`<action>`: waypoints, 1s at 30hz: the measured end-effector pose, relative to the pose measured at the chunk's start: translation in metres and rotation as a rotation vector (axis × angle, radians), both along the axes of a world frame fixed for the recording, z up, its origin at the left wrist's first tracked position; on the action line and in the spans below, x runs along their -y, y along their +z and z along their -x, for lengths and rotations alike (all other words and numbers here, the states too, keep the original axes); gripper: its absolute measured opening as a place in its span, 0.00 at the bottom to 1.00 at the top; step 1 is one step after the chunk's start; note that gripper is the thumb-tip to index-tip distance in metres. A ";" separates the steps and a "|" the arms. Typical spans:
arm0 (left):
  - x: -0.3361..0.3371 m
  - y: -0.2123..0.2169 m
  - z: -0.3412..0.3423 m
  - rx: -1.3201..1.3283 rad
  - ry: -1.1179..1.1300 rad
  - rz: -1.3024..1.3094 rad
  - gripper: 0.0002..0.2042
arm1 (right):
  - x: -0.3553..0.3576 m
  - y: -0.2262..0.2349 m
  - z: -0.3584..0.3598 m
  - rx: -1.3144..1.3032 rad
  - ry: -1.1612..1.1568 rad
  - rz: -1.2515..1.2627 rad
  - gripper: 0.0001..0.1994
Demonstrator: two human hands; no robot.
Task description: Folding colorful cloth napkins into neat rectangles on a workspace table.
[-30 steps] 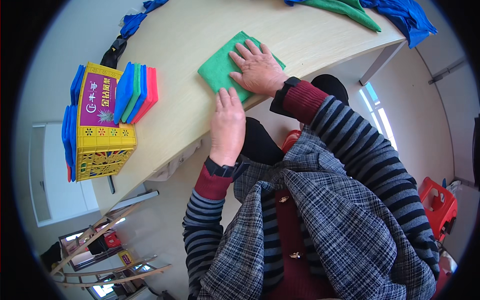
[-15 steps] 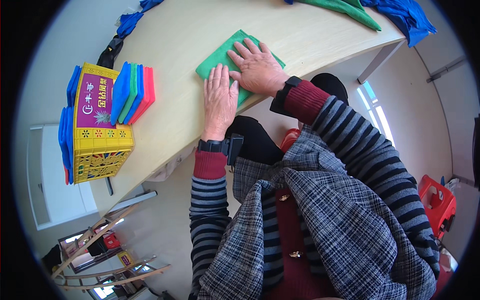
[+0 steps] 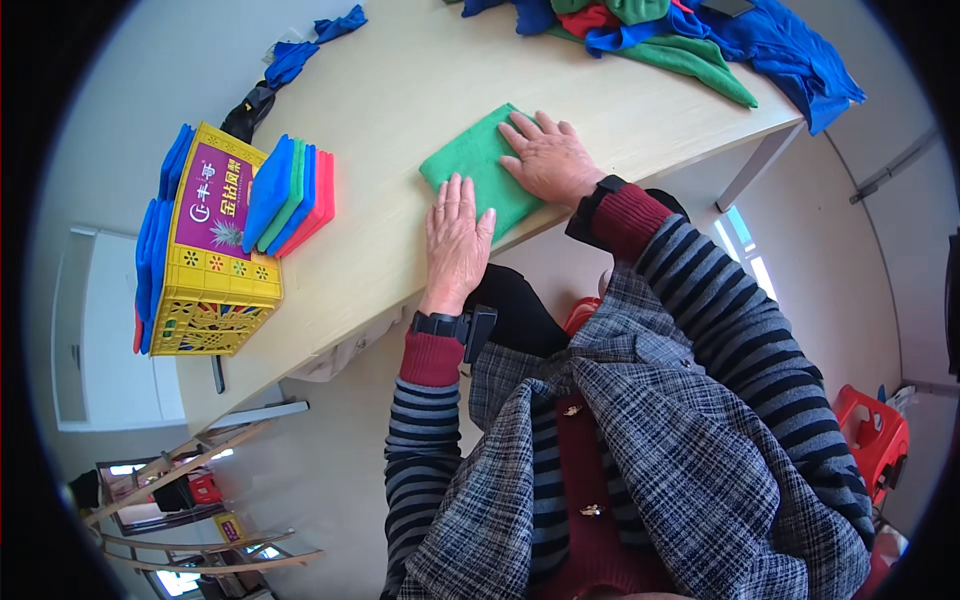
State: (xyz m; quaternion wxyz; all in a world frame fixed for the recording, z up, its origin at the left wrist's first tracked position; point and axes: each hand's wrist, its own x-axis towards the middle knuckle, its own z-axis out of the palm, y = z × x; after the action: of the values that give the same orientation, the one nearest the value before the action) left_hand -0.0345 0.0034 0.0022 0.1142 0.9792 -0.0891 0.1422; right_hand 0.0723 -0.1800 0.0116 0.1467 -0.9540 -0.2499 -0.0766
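Left hand flat, fingers spread on green cloth, right hand likewise, wooden table, yellow crate well apart

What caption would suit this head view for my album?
Both hands, left hand and right hand, press flat on a folded green cloth on a wooden table.

Light wooden desk spans 9 to 2 o'clock, on a grey metal leg at 2. Pale grey floor below. Red plastic stool at 4 o'clock. Wooden rack at 7. Bright, even daylight.
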 end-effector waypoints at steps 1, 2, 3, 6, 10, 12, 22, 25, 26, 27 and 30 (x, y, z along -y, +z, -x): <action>0.000 0.000 0.002 -0.018 0.001 -0.002 0.30 | 0.003 0.001 -0.003 0.017 0.005 0.004 0.31; 0.000 -0.001 0.003 -0.036 0.002 -0.004 0.31 | 0.007 0.002 -0.005 0.067 -0.037 0.093 0.31; 0.000 0.000 0.004 -0.057 0.001 -0.006 0.31 | 0.011 0.007 -0.006 0.115 -0.083 0.179 0.30; 0.000 0.001 0.007 -0.066 0.013 0.001 0.31 | -0.001 0.012 -0.006 0.175 -0.059 0.219 0.30; 0.001 -0.003 0.007 -0.042 0.019 -0.011 0.32 | -0.034 0.008 0.006 0.115 0.138 0.093 0.31; -0.001 -0.005 0.006 -0.030 0.018 -0.023 0.32 | -0.045 0.004 0.008 0.006 0.257 0.033 0.31; 0.007 0.000 0.009 0.013 -0.011 -0.007 0.34 | -0.030 0.000 -0.009 0.064 0.145 0.011 0.31; 0.007 0.007 0.015 0.009 -0.038 -0.018 0.37 | -0.015 0.004 -0.002 0.095 0.101 0.021 0.30; 0.006 0.010 0.019 -0.010 -0.043 -0.024 0.38 | -0.010 0.006 0.010 0.175 0.103 -0.018 0.29; 0.004 0.012 0.022 -0.029 -0.049 -0.030 0.40 | -0.005 0.008 0.023 0.253 0.106 -0.056 0.28; 0.002 0.013 0.025 0.020 -0.056 -0.046 0.40 | 0.018 0.027 0.068 0.113 0.150 -0.124 0.26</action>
State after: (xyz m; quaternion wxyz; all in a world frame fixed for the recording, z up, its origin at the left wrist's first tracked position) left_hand -0.0599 0.0018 0.0153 0.0948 0.9772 -0.1209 0.1465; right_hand 0.0046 -0.1985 0.0382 0.1963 -0.9159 -0.3233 -0.1344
